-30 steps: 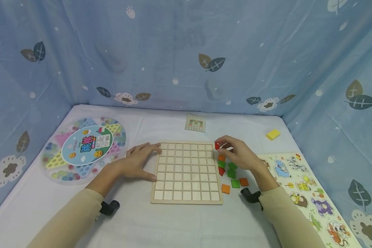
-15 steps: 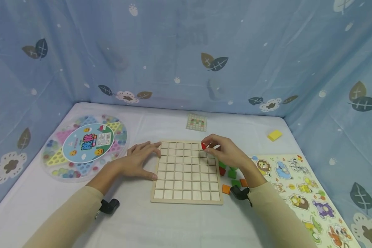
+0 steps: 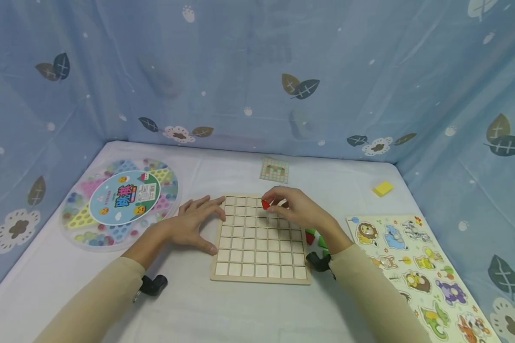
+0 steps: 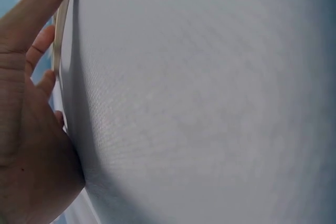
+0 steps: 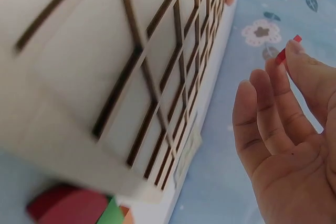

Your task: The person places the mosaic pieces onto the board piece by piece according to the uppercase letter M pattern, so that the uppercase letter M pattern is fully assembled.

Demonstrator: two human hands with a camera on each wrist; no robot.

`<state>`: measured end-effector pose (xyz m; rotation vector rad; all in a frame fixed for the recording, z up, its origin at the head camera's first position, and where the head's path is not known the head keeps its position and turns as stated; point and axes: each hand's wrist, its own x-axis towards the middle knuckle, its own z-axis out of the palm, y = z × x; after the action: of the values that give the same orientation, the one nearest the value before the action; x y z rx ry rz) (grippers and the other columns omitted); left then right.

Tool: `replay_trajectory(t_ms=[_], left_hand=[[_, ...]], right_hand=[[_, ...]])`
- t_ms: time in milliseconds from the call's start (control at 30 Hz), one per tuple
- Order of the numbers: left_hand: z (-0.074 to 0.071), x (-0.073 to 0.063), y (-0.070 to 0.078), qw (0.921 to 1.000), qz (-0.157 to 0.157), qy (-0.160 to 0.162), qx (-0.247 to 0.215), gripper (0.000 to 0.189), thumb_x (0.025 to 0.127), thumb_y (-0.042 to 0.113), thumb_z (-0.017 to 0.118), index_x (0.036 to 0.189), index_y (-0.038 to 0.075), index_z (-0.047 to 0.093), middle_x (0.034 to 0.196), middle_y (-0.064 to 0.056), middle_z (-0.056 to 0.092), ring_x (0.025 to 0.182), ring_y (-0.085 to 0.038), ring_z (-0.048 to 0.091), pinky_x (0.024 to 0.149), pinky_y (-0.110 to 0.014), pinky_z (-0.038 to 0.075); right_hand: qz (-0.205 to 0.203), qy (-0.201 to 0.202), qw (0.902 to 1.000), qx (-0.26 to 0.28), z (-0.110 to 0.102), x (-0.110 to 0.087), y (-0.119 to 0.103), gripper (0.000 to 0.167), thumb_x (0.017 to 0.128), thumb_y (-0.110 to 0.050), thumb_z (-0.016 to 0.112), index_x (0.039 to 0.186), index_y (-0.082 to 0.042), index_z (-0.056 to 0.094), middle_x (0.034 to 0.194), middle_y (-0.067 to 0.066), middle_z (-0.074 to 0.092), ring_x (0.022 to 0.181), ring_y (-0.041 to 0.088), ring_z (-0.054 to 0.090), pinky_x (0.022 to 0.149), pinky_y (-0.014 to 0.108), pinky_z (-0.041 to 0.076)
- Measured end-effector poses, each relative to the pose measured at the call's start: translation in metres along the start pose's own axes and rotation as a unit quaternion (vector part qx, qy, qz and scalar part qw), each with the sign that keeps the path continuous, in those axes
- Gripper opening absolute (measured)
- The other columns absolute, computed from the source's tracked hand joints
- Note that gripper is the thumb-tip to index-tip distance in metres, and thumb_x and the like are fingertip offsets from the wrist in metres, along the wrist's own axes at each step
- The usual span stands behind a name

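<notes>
A square wooden grid board (image 3: 259, 280) lies flat on the white-covered table. My left hand (image 3: 195, 227) is spread along its left side, with thumb and fingertips at the edge. Over the upper rows of the grid, my right hand (image 3: 300, 208) pinches a small red tile (image 3: 265, 204) between thumb and fingertip. In the right wrist view the red tile (image 5: 287, 50) is seen edge-on, above the grid. Beside the board's right edge, partly hidden under my right forearm, lie a red piece (image 3: 310, 238) and green tiles (image 3: 322, 242).
Behind the board lies a small pattern card (image 3: 274, 170). A round, clear-edged game box (image 3: 124, 197) sits at left. To the right are a yellow block (image 3: 382, 188) and an animal puzzle board (image 3: 379, 226). Blue patterned cloth (image 3: 223, 71) rises around the table.
My right hand has carried the red tile leftward, from beside the board's upper right corner to above its upper rows. The left hand stays at the left edge.
</notes>
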<state>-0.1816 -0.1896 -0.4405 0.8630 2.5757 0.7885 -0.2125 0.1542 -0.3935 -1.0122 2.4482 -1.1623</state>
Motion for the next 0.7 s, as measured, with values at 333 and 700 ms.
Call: replay_trajectory(t_ms=[333,700], left_hand=[[0.001,-0.002,0.001,0.9998,0.011,0.010,-0.009,0.076,0.068,0.062,0.088,0.126,0.030,0.051,0.173,-0.005,0.017,0.154,-0.051,0.004,0.111,-0.077,0.001],[-0.001,0.000,0.002,0.9999,-0.009,-0.007,0.011,0.078,0.069,0.065,0.086,0.129,0.033,0.049,0.173,0.001,0.012,0.157,-0.044,0.002,0.115,-0.074,0.001]], right_hand=[[-0.024,-0.044,0.9986,-0.018,0.013,0.023,-0.005,0.027,0.099,-0.013,0.069,0.127,-0.011,0.066,0.116,-0.003,0.069,0.106,0.015,0.065,0.092,0.039,0.056],[-0.034,-0.083,0.9943,-0.057,0.029,0.043,-0.010,0.026,0.099,-0.013,0.069,0.125,-0.009,0.069,0.117,-0.001,0.070,0.104,0.013,0.066,0.087,0.029,0.056]])
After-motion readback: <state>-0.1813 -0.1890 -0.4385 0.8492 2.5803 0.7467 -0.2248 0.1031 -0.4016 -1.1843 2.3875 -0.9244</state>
